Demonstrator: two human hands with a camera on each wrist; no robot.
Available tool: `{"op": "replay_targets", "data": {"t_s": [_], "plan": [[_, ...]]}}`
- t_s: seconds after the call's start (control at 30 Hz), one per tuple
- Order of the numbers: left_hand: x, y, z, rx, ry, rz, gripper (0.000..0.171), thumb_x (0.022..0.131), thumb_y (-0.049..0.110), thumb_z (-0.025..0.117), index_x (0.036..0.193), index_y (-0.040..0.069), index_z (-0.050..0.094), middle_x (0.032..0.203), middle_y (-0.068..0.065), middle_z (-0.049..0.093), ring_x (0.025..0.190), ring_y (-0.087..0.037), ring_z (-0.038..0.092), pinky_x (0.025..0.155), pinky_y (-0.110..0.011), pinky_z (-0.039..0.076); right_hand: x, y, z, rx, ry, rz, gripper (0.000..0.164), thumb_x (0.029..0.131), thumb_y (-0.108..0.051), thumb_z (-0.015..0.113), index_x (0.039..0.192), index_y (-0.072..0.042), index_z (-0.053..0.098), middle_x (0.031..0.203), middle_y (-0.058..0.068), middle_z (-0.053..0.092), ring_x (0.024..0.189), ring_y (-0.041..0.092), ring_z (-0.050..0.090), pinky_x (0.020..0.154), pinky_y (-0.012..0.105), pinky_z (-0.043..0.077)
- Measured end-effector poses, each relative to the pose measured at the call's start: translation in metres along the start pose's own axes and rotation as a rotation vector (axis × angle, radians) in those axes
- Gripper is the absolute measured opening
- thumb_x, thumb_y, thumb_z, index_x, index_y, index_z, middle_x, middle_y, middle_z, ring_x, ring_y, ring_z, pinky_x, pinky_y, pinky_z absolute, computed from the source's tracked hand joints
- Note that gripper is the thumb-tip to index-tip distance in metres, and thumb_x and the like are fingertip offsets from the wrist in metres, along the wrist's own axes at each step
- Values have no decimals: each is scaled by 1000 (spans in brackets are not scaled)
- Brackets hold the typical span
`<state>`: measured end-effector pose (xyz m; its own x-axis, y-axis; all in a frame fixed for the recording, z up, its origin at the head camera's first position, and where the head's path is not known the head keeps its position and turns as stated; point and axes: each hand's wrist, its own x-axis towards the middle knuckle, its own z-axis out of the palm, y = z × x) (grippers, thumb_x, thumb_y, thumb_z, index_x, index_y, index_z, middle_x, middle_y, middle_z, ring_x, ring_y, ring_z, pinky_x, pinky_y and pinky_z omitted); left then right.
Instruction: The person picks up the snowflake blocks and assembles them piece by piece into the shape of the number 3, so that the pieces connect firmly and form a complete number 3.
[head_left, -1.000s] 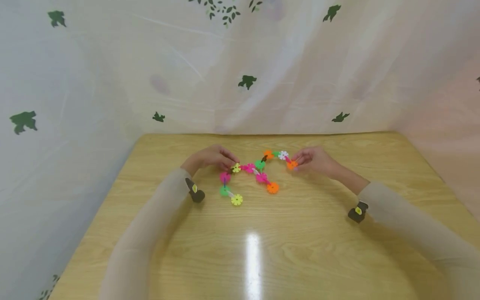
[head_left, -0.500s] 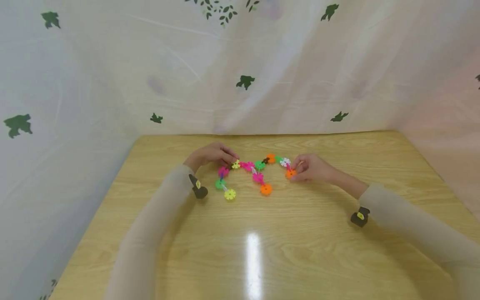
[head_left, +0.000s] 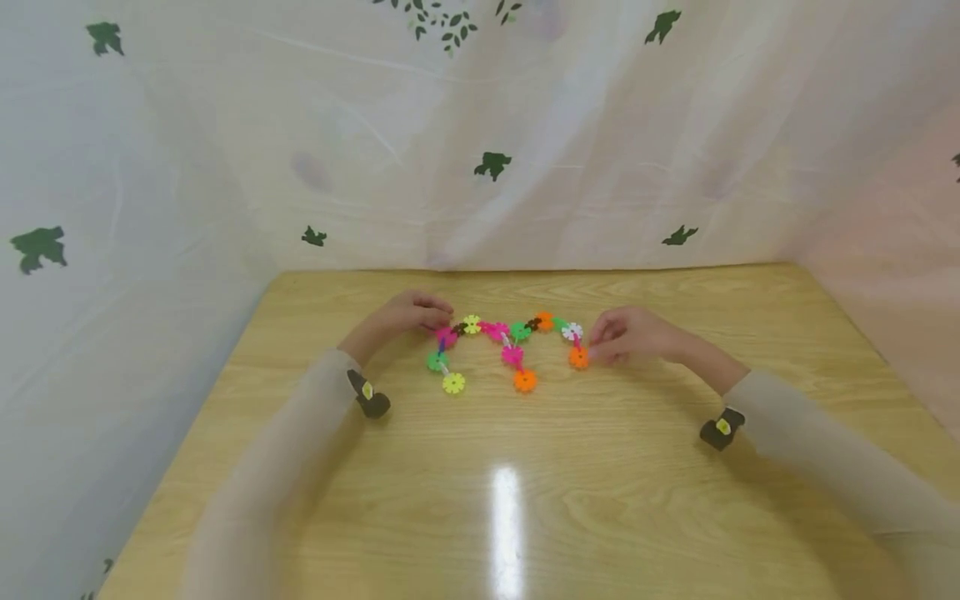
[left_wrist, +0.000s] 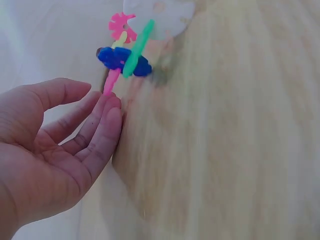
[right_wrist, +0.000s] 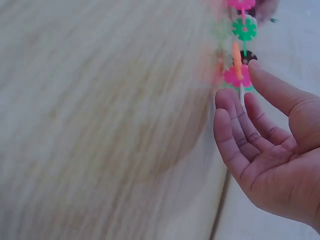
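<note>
A chain of notched plastic discs (head_left: 512, 356) in pink, green, yellow, orange, white, brown and blue lies on the table, shaped like a letter m with three legs. My left hand (head_left: 408, 317) is at its upper left bend, fingertips right by a pink disc (left_wrist: 111, 82); the thumb stands apart from the loosely bent fingers. Close beside the orange disc (head_left: 578, 357) that ends the right leg is my right hand (head_left: 633, 335). In the right wrist view its thumb and fingers are spread, with the edge-on white disc (right_wrist: 242, 94) at the fingertips.
The wooden table (head_left: 600, 492) reaches toward me, with a bright light reflection on it. Behind and at the sides hangs a pale curtain (head_left: 375, 167) with green leaf and bird prints. Each wrist wears a small black camera (head_left: 722, 429).
My left hand has let go of the yellow disc and moved left to the pink one. The right hand has released the orange end disc, after drawing it toward me. The left legs shifted slightly left.
</note>
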<state>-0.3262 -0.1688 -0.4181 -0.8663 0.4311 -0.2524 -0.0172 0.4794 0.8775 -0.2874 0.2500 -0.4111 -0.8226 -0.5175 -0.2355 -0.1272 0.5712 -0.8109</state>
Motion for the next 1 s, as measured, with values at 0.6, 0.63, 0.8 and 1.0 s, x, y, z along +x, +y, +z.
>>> {"op": "replay_targets", "data": {"t_s": [0.6,0.63,0.8,1.0], "plan": [[-56,-12,14,-84,-69,-82,44,90,8,75,129,-8,61,113,-18,73,91,-15,74,89,-34,63,38,12,-22,114,-147,15,49,95,-2,68,141,3,53,122,21,68,95,18,72,85,31,63],[-57,-13,17,-108,-60,-83,44,89,6,75,128,-9,61,112,-18,73,90,-16,74,88,-34,63,40,13,-21,117,-156,9,48,95,-2,68,141,3,54,120,19,68,95,18,72,85,31,63],[-56,-15,26,-167,-18,-90,47,89,5,77,129,-9,58,108,-17,72,90,-18,75,88,-36,63,39,17,-18,148,-182,-22,48,95,-1,67,140,7,53,111,13,70,93,16,72,85,29,63],[-55,-16,29,-172,25,-83,50,89,8,78,133,-5,58,114,-17,69,92,-18,74,89,-34,63,30,15,-10,193,-165,-28,47,94,1,67,137,10,52,102,9,70,88,15,71,81,28,63]]}}
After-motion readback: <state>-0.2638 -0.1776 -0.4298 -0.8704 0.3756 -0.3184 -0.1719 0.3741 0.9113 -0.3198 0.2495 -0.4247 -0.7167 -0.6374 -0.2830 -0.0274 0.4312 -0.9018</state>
